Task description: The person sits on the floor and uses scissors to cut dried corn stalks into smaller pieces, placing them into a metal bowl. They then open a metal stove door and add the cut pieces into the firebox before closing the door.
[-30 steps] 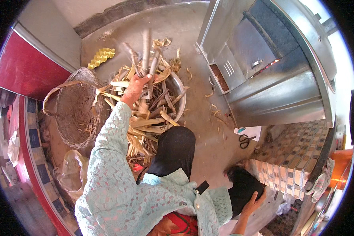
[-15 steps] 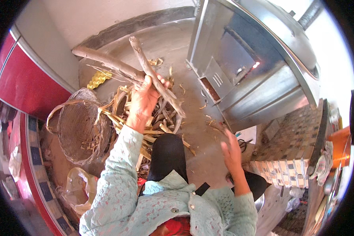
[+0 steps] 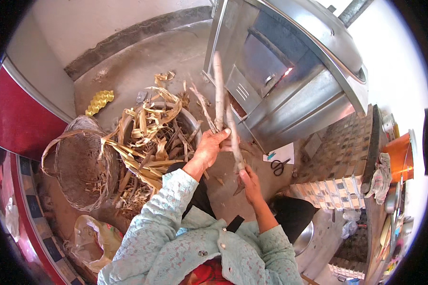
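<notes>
My left hand (image 3: 210, 149) is closed around a thick pale stick (image 3: 218, 90) that points up and away, along with a thinner forked twig (image 3: 203, 105). In my right hand (image 3: 252, 184) is the lower end of another stick (image 3: 234, 137), whose upper part passes beside the left fingers; whether those fingers also touch it I cannot tell. Left of my hands stands a round metal basin (image 3: 191, 118) heaped with dry corn husks (image 3: 142, 123) and broken wood. A metal stove (image 3: 314, 102) is ahead on the right, with a glow at its door (image 3: 266, 66).
An empty wicker basket (image 3: 83, 166) is at the left, above a plastic bag (image 3: 95, 240). On the floor lie a yellow bumpy tray (image 3: 100, 102) and black scissors (image 3: 279, 166) by a white sheet (image 3: 281, 154). A tiled brick counter (image 3: 335, 185) is at the right.
My left hand has carried the sticks rightward from over the basin and they now point upward. My right hand has come in from the right and taken hold of one stick.
</notes>
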`<action>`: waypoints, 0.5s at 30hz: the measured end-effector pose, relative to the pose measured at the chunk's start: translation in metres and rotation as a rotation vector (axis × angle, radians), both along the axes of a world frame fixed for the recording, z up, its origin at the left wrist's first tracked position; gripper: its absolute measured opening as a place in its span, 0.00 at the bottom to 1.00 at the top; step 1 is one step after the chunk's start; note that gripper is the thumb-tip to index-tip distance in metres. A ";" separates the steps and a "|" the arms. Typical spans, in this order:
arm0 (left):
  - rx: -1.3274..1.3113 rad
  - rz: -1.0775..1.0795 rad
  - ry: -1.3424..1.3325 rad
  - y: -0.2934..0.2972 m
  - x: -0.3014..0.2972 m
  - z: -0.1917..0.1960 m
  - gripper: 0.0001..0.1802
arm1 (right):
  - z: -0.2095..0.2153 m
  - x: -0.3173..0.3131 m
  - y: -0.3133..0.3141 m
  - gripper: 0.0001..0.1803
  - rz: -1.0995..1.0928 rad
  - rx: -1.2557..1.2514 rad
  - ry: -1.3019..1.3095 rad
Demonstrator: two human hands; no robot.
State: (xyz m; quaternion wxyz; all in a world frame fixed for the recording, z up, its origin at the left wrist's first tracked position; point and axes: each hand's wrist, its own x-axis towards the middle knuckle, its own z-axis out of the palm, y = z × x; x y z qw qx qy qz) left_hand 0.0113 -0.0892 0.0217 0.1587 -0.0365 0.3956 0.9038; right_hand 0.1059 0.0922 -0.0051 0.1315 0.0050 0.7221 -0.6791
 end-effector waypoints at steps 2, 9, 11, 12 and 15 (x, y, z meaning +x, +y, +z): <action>-0.085 -0.082 -0.054 0.005 0.004 0.001 0.14 | 0.000 0.001 0.011 0.26 -0.066 -0.031 0.007; -0.282 -0.253 0.035 0.030 0.023 -0.010 0.14 | 0.018 -0.033 0.001 0.20 -0.229 0.025 0.203; -0.523 -0.135 0.166 0.035 0.021 -0.031 0.17 | 0.022 -0.042 -0.011 0.20 -0.206 0.288 0.385; -0.722 -0.106 0.246 0.036 0.019 -0.040 0.18 | 0.021 -0.045 -0.010 0.20 -0.134 0.295 0.304; -1.025 0.017 0.377 0.045 0.021 -0.029 0.23 | 0.012 -0.048 -0.008 0.20 -0.177 0.230 0.361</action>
